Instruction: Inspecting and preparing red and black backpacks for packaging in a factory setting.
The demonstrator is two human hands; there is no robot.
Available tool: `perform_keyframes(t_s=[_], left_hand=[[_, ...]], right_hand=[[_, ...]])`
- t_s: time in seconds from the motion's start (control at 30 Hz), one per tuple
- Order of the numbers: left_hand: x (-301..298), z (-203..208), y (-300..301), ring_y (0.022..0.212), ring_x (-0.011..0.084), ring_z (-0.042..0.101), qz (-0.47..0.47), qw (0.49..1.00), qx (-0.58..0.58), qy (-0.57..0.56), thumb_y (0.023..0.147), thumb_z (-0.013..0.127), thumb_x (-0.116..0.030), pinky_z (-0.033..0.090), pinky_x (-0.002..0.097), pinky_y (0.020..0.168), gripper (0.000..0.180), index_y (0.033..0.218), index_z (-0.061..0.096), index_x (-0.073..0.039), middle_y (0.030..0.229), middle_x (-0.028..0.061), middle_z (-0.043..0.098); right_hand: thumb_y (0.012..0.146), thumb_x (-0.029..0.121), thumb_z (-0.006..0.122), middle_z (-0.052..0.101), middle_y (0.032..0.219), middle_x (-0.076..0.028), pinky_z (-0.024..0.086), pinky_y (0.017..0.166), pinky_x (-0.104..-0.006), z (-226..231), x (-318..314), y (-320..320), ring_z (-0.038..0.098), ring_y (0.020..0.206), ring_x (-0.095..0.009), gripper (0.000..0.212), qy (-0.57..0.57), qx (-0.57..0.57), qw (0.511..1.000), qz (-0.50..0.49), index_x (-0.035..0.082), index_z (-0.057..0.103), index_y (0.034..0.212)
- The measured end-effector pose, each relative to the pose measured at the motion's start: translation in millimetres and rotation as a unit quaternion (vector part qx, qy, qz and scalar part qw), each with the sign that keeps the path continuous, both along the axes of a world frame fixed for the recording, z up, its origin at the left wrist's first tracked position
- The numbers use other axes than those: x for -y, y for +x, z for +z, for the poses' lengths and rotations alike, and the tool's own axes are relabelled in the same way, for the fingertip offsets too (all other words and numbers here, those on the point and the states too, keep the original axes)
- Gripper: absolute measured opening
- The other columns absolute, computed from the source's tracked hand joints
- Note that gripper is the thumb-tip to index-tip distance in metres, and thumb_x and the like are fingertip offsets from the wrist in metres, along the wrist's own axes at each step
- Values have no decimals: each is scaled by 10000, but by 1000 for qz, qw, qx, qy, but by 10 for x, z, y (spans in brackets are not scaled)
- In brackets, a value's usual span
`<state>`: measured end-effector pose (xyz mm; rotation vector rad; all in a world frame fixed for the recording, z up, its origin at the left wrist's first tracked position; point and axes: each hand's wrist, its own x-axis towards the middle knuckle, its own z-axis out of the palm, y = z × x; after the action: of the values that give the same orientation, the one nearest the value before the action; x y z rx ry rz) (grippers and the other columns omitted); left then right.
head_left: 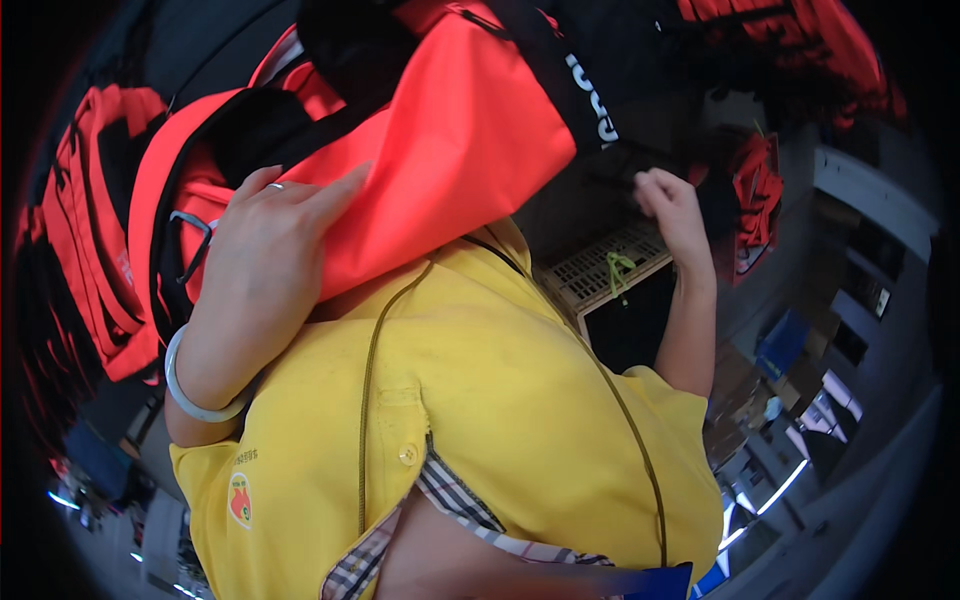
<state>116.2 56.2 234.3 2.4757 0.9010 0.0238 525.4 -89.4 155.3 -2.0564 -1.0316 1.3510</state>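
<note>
A bright red backpack (470, 130) with black panels, a zip and white lettering lies across the upper middle, against my yellow shirt. My left hand (265, 250), with a ring and a pale bangle, presses onto its near left part. The thumb stretches over the red fabric, and the other fingers curl around a fold. Off to the right of the backpack, my right hand (672, 205) is raised with its fingers curled in. Whatever it may hold is too small or dark to make out.
More red backpacks (85, 220) stand at the left, and another red bag (800, 40) is at the upper right. A beige slatted crate (600, 270) with a green tie (618, 275) sits below my right hand. Cardboard boxes (735, 380) and a blue box (782, 345) lie farther right.
</note>
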Motion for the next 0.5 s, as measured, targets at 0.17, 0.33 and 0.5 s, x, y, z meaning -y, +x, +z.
perform_keyframes(t_s=[0.17, 0.33, 0.5], left_hand=[[-251, -53, -29, 730, 348, 586, 25, 999, 1, -34, 844, 489, 70, 464, 439, 894, 477, 1289, 581, -74, 741, 175, 606], [-430, -69, -57, 744, 347, 562, 122, 989, -43, -75, 913, 489, -4, 457, 395, 732, 445, 1346, 544, -91, 765, 209, 569], [-396, 16, 21, 748, 335, 587, 128, 991, 22, -34, 938, 545, -121, 452, 410, 708, 277, 1183, 641, -38, 803, 194, 639]], right_hand=[[883, 119, 624, 633, 1103, -169, 504, 809, -372, -161, 131, -249, 637, 959, -306, 343, -76, 356, 927, 93, 66, 545, 1213], [949, 248, 593, 636, 671, -130, 490, 585, -350, 9, -137, -706, 639, 578, -278, 262, 112, 183, 974, -75, 26, 611, 812], [941, 105, 570, 621, 791, -119, 479, 587, -333, 363, -438, -828, 594, 615, -209, 118, 104, 206, 967, 107, 36, 594, 1033]])
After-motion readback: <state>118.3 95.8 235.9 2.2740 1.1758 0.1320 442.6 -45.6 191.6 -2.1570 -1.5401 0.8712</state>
